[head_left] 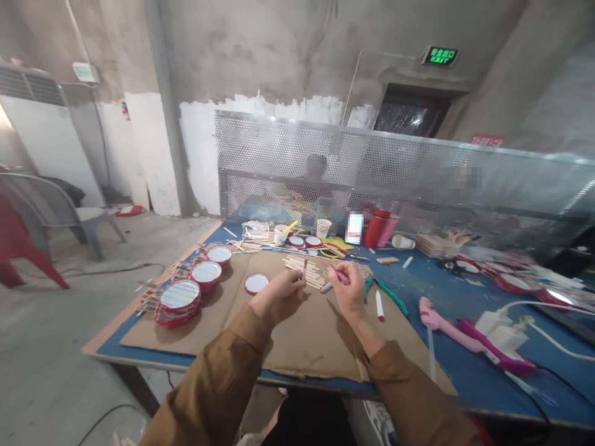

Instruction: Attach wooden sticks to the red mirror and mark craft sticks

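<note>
Your left hand (279, 291) is curled, thumb and fingers closed on a slim stick with a red tip (305, 268) that stands up out of the grip. Your right hand (348, 290) pinches a thin pink-red stick (341, 275) between thumb and fingertips; it is too small to tell exactly what it is. Both hands hover close together over a flat brown cardboard sheet (302, 337) on the blue counter (469, 384). Just beyond them, a loose pile of flat wooden craft sticks (302, 272) lies on the cardboard, and a white marker with a grey tip (326, 287) sits just beside your right hand. A white disc with a red rim (256, 284) lies near your left hand, while a row of similar red-rimmed discs (206, 275) runs toward the counter's left edge. To your right are green-handled pliers (387, 294) and a white tube with a red tip (380, 305). A pink hot-glue gun (432, 314) and a magenta hot-glue gun (493, 347) lie toward the right edge. A red flask (375, 228) and a white paper cup (323, 228) stand near the far edge, before a perforated metal screen (325, 155), with a blurred person (316, 170) behind it.
</note>
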`<state>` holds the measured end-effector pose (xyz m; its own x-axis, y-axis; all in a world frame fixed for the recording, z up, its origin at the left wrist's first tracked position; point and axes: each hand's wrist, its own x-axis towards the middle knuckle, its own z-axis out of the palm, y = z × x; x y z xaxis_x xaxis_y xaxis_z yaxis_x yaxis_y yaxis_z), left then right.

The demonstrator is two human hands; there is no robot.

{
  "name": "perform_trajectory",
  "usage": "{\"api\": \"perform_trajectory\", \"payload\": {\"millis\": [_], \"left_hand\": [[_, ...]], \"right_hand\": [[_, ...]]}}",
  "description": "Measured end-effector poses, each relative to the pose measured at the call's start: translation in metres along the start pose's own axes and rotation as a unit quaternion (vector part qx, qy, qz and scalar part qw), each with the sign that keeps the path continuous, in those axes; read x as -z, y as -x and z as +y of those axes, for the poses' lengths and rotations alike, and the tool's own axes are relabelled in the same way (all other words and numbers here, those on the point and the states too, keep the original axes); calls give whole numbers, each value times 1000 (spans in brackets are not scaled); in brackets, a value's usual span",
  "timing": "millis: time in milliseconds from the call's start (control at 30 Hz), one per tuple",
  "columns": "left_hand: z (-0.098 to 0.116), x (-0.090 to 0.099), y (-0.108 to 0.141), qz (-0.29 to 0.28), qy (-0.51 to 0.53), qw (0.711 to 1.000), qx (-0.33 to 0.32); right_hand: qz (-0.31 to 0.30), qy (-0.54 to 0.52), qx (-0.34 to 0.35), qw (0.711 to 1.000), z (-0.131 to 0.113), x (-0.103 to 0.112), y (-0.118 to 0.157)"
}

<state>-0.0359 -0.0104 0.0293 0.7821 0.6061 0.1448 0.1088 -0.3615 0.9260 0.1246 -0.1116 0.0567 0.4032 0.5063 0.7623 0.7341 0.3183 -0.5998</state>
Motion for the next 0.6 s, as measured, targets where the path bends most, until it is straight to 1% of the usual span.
{"api": "perform_trajectory", "payload": {"millis": [67,100,167,233,300,433,500,600], "left_hand": [[-2,0,-1,3,-7,1000,-8],[-2,-1,-1,4,-11,1000,-11],[-1,0,0,4,-18,1000,-17],[2,0,2,5,-26,999,-27],[4,1,4,1,-33,999,-32],[4,1,4,2,-26,999,-27],[2,-1,2,4,-20,1000,-23],[-1,-3,0,15,-13,1000,-12]], "right_hand": [[42,-91,-85,991,-7,-9,4],[51,-127,-120,983,-9,-12,6],[40,-188,-171,966,-14,-13,8],[5,-233,-197,952,-16,-11,9],[-21,-255,-211,943,-18,-8,10],[-34,-273,-228,934,-19,-7,13],[-40,-265,-222,938,-19,-9,15],[-42,-228,-193,953,-19,-9,18]]}}
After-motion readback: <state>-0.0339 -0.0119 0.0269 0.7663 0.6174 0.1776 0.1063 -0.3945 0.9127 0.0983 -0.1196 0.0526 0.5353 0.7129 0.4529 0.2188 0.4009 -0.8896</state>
